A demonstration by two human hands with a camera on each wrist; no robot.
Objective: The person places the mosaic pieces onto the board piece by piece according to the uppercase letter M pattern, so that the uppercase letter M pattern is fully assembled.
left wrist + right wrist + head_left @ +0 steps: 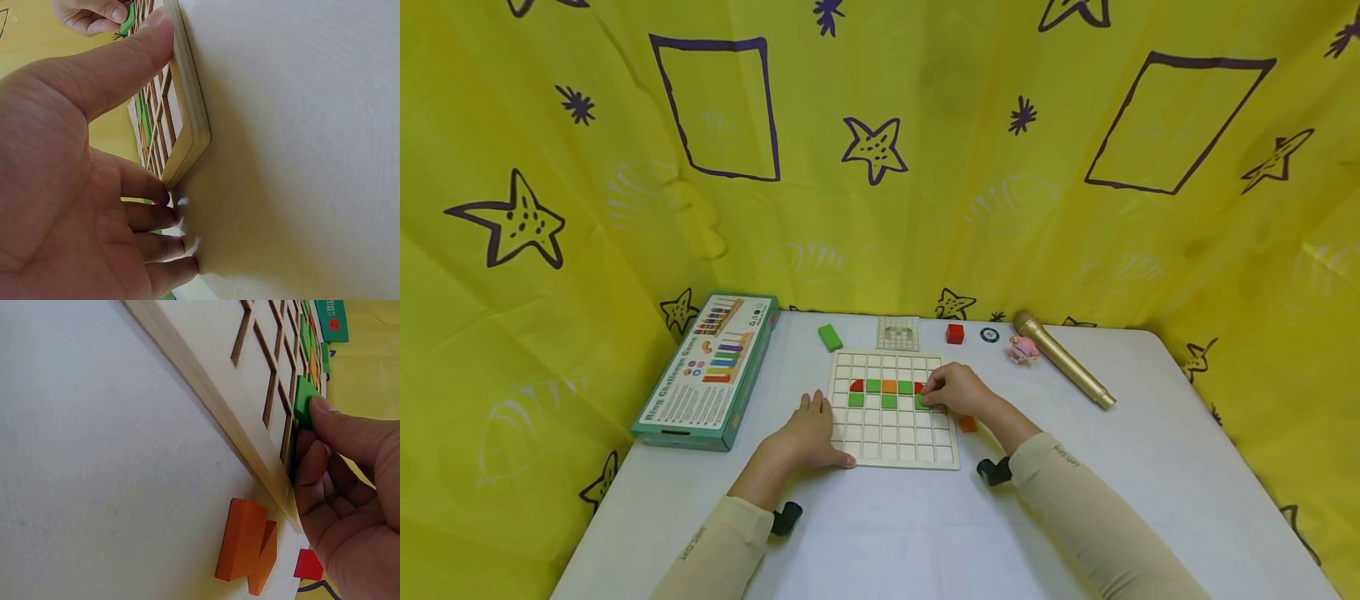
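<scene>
A wooden grid board (895, 433) lies in the middle of the white table (1150, 467). Its upper rows hold several green, red and orange pieces (889, 387). My right hand (934, 398) pinches a green block (921, 403) at a cell near the board's right side; in the right wrist view the thumb (350, 428) presses on that green block (304, 400), which sits tilted at the cell. My left hand (820, 433) lies flat on the table against the board's left edge, its thumb (125, 59) on the board's rim (190, 119).
An orange block (967, 423) lies just right of the board, by my right wrist. Behind the board are a green block (830, 337), a pattern card (898, 332), a red cube (954, 333), a black disc (989, 335), a pink toy (1022, 350) and a gold microphone (1063, 360). A game box (711, 371) lies left.
</scene>
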